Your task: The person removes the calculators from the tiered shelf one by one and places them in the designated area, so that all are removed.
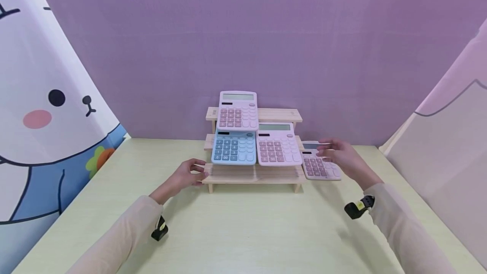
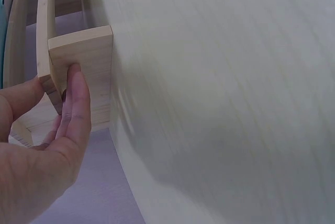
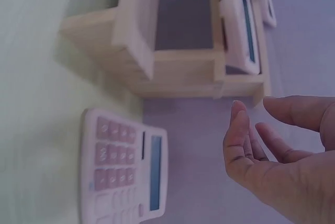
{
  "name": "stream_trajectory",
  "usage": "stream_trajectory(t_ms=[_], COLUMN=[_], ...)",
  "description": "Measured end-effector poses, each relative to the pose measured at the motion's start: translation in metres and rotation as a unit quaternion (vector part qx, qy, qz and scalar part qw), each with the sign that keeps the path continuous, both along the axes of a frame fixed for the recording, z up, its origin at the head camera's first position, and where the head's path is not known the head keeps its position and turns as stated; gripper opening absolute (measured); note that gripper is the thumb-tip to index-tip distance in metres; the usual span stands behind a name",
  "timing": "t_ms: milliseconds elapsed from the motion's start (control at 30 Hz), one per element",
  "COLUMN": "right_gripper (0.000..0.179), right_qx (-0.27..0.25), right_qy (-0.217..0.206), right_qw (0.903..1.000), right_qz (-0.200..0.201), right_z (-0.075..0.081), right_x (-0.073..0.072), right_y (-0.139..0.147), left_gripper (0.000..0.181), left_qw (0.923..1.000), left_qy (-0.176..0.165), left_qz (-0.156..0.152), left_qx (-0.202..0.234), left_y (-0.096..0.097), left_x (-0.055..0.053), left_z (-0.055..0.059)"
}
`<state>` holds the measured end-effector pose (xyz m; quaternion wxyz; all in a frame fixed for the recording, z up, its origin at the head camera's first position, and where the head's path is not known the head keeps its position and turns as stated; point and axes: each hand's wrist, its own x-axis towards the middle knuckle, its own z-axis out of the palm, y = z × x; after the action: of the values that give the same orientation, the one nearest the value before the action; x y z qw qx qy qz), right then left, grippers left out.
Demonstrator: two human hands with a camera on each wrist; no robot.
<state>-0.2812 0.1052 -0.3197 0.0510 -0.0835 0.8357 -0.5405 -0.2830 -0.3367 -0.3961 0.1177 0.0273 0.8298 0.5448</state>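
My left hand (image 1: 186, 175) pinches the left end of the lowest board of a tiered wooden stand (image 1: 247, 173), its thumb on one face and its fingers beneath in the left wrist view. On the stand a pink calculator (image 1: 238, 113) sits at the top left, above a blue calculator (image 1: 233, 149) whose upper part it covers. A second pink calculator (image 1: 279, 147) leans beside the blue one. To the stand's right, another pink calculator (image 1: 321, 167) lies on the table. Near its upper right hovers my right hand (image 1: 341, 156), fingers loosely bent with nothing between them, apart from the calculator in the right wrist view.
A pale wood-grain table (image 1: 251, 223) carries the stand close to a purple backdrop (image 1: 266, 45). A cloth with a cartoon animal (image 1: 57, 126) hangs on the left, and a pale pink cloth (image 1: 452, 138) on the right.
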Motion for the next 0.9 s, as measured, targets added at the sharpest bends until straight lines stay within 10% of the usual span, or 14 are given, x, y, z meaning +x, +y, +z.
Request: stream_trajectory(t_ms=[900], right_gripper=[0.047], right_qx=[-0.071], right_qy=[-0.020], right_qw=[0.9971], right_qz=[0.018], right_z=[0.023], right_x=[-0.014], right_y=[-0.061], left_gripper=[0.050], left_qw=[1.0000], left_qy=[0.006], left_qz=[-0.003], left_qx=[0.005], left_y=[0.000], left_x=[0.001], left_z=[0.000])
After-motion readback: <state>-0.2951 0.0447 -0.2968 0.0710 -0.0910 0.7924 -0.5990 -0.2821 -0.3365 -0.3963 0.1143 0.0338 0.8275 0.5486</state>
